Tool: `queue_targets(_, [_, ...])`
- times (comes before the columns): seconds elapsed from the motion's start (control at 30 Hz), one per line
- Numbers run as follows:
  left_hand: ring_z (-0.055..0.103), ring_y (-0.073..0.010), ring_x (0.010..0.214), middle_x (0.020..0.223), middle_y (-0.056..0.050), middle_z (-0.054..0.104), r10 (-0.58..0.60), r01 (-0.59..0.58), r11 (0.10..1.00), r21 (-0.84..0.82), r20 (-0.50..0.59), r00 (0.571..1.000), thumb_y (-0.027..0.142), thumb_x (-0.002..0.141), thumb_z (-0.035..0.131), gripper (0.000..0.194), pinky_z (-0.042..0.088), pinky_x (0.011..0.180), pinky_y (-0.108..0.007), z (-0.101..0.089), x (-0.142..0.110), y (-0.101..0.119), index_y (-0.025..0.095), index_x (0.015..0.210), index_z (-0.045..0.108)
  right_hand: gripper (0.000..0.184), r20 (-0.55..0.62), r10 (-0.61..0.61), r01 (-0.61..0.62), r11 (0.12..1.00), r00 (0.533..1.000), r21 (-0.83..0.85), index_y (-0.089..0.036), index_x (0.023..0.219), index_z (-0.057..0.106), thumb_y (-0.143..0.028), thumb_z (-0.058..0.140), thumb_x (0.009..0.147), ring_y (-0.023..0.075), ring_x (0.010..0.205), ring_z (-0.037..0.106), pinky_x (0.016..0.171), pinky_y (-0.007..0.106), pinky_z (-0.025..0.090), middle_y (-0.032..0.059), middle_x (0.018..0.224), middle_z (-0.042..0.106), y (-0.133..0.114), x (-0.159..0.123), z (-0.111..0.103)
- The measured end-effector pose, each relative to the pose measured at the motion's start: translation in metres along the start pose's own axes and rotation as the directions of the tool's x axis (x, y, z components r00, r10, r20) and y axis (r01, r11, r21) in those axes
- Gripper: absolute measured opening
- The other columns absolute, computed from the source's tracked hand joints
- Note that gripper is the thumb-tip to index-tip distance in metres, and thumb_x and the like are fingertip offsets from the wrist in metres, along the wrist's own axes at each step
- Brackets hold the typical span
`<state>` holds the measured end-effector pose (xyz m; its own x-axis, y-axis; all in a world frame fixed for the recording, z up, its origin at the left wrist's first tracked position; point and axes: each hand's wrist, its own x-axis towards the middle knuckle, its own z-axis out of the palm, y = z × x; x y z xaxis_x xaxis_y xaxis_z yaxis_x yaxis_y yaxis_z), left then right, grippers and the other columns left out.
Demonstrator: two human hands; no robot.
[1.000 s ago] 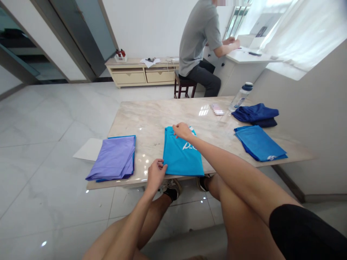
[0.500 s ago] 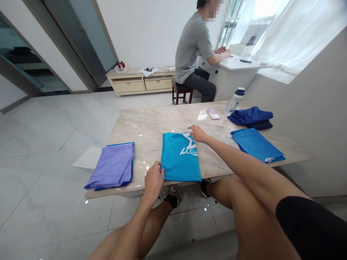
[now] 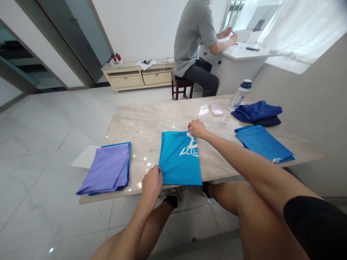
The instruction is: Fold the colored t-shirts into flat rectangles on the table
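A folded bright-blue cloth (image 3: 176, 162) with white lettering and a white figure lies flat near the front edge of the table. My left hand (image 3: 151, 183) is closed at its lower left edge, fingertips pinching the fabric. At the far right corner, my right hand (image 3: 197, 129) has its fingers curled together on the cloth, partly covering the print. Slight creases run across the fabric between the hands. Whether each pinch takes one layer or several is hidden.
The marble-look table (image 3: 141, 119) holds a purple folded cloth stack (image 3: 108, 168) at left. On the right lie another folded blue cloth (image 3: 264, 142), a dark-blue bundle (image 3: 257, 112) and a water bottle (image 3: 240, 95). Beyond, a person (image 3: 192, 39) sits at a white desk (image 3: 241, 52).
My right hand's fingers, stretched out before, have curled down onto the cloth's far right corner. My left hand stays at the left edge. The view has shifted slightly.
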<state>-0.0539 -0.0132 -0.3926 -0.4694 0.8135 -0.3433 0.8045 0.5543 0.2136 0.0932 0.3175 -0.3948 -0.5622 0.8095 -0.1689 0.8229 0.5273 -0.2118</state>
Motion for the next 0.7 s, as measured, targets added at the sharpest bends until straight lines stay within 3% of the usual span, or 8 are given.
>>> queue_targets(0.1, [0.076,-0.0328,0.111,0.12,-0.017,0.079,-0.014,0.014,1.0,-0.017,0.008,1.0,0.028,0.111,0.051,0.023,0.045,0.079,-0.034,-0.006,-0.004,0.007,0.02,0.128,0.064,0.036,0.01,-0.121,0.121,0.992,0.993,0.033,-0.021,0.138,0.078,-0.038,0.068,0.108,0.0336,0.14,0.056,0.12,0.04,0.041,0.0143,0.146,0.073,-0.038,0.003,0.008])
queue_targets(0.2, [0.077,-0.0333,0.11,0.12,-0.018,0.079,-0.023,0.023,0.999,-0.048,0.001,1.0,0.033,0.112,0.053,0.027,0.046,0.077,-0.033,-0.007,-0.004,0.008,0.019,0.133,0.059,0.032,0.028,-0.167,0.165,0.985,0.986,0.046,-0.022,0.129,0.082,-0.04,0.077,0.103,0.0352,0.139,0.058,0.12,0.043,0.041,0.0142,0.135,0.079,-0.074,0.011,0.017])
queue_targets(0.27, [0.077,-0.0336,0.11,0.119,-0.018,0.079,-0.021,0.021,0.997,-0.068,0.002,1.0,0.031,0.11,0.056,0.026,0.046,0.077,-0.033,-0.006,-0.003,0.005,0.019,0.133,0.059,0.025,0.02,-0.167,0.166,0.985,0.986,0.048,-0.02,0.12,0.085,-0.037,0.074,0.104,0.0355,0.138,0.059,0.12,0.044,0.041,0.015,0.129,0.081,-0.091,0.017,0.021])
queue_targets(0.37, [0.077,-0.0345,0.11,0.118,-0.018,0.079,-0.028,0.028,0.995,-0.097,0.002,1.0,0.028,0.109,0.057,0.025,0.046,0.078,-0.034,-0.001,0.0,-0.004,0.02,0.133,0.059,0.03,-0.015,-0.175,0.176,0.982,0.984,0.068,-0.021,0.126,0.083,-0.038,0.062,0.111,0.0292,0.132,0.065,0.114,0.035,0.045,0.0116,0.133,0.08,-0.104,0.022,0.022])
queue_targets(0.47, [0.076,-0.0351,0.109,0.117,-0.017,0.078,-0.026,0.023,0.992,-0.127,-0.019,0.999,0.028,0.11,0.057,0.023,0.046,0.078,-0.035,0.002,0.002,-0.013,0.021,0.131,0.06,0.035,-0.061,-0.163,0.167,0.983,0.985,0.075,-0.02,0.136,0.078,-0.035,0.055,0.114,0.0273,0.135,0.064,0.112,0.031,0.046,0.0122,0.142,0.076,-0.101,0.021,0.019])
queue_targets(0.57, [0.076,-0.0342,0.108,0.12,-0.017,0.078,-0.012,0.007,0.991,-0.131,-0.038,0.999,0.029,0.11,0.057,0.02,0.047,0.078,-0.036,0.004,0.002,-0.017,0.021,0.127,0.061,0.037,-0.083,-0.115,0.122,0.99,0.99,0.076,-0.019,0.138,0.077,-0.032,0.051,0.114,0.0282,0.143,0.058,0.118,0.033,0.042,0.0137,0.147,0.073,-0.082,0.016,0.011])
queue_targets(0.7, [0.077,-0.0348,0.108,0.121,-0.018,0.077,-0.012,0.009,0.996,-0.09,-0.035,0.999,0.029,0.11,0.056,0.021,0.049,0.08,-0.036,0.003,0.003,-0.014,0.019,0.128,0.061,0.03,0.01,-0.004,0.003,0.998,1.0,0.064,-0.018,0.124,0.082,-0.039,0.07,0.106,0.0312,0.136,0.062,0.116,0.035,0.044,0.0147,0.134,0.078,-0.042,0.005,-0.002])
